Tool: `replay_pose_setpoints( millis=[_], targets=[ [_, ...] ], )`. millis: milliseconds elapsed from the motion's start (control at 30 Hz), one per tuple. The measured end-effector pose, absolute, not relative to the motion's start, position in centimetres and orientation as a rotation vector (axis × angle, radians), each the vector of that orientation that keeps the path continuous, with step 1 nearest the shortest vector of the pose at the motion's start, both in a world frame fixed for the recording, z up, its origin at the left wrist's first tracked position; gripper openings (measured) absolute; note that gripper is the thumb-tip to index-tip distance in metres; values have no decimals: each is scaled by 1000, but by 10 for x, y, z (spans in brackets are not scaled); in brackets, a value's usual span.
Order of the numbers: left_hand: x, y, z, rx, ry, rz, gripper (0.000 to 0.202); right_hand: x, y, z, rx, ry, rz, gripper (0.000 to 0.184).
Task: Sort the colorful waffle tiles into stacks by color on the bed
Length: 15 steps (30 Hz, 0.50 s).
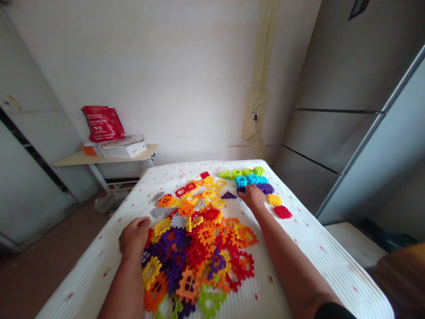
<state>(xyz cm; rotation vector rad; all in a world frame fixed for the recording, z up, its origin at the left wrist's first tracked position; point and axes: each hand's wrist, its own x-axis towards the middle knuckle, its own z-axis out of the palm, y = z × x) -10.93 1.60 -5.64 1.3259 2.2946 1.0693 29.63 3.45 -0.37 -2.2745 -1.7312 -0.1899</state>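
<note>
Head view puts me above a white dotted mattress (pixel 285 283) with a heap of plastic waffle blocks (pixel 199 241) across its middle, and my main worry lies at 1 o'clock from that heap. Short sorted rows sit there: green blocks (pixel 241 173), blue blocks (pixel 249 179), purple blocks (pixel 264 188), then a yellow block (pixel 275 200) and a red block (pixel 282 212) toward the mattress edge. A careless drag of the right hand (pixel 253 198) could knock those rows out of line, and a wide sweep could push the red block over the edge. The heap is also a risk: its pieces overlap, so tugging one could drag its neighbours along.

The right hand's fingers (pixel 247 193) are spread and angled down, touching the purple row, but I cannot tell whether they are gripping a block. The left hand (pixel 134 237) rests at 9 o'clock on the heap's edge, its fingers (pixel 143 221) curled over and closed-looking. Whether they hold a piece is hidden from me.
</note>
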Motion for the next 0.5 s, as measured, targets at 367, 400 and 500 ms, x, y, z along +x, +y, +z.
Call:
replay_pose_setpoints(
  millis=[367, 400, 500],
  targets=[
    [-103, 8, -40, 1334, 2384, 1034, 30, 280, 21, -5, -1835, -1915, -181, 32],
    [-102, 7, -38, 1331, 2400, 1032, 30, 277, 20, -9, -1791, -1956, -114, 31],
    [-101, 4, -31, 1323, 2454, 1021, 30, 275, 16, -20, -1779, -1982, 58, 26]
  ],
)
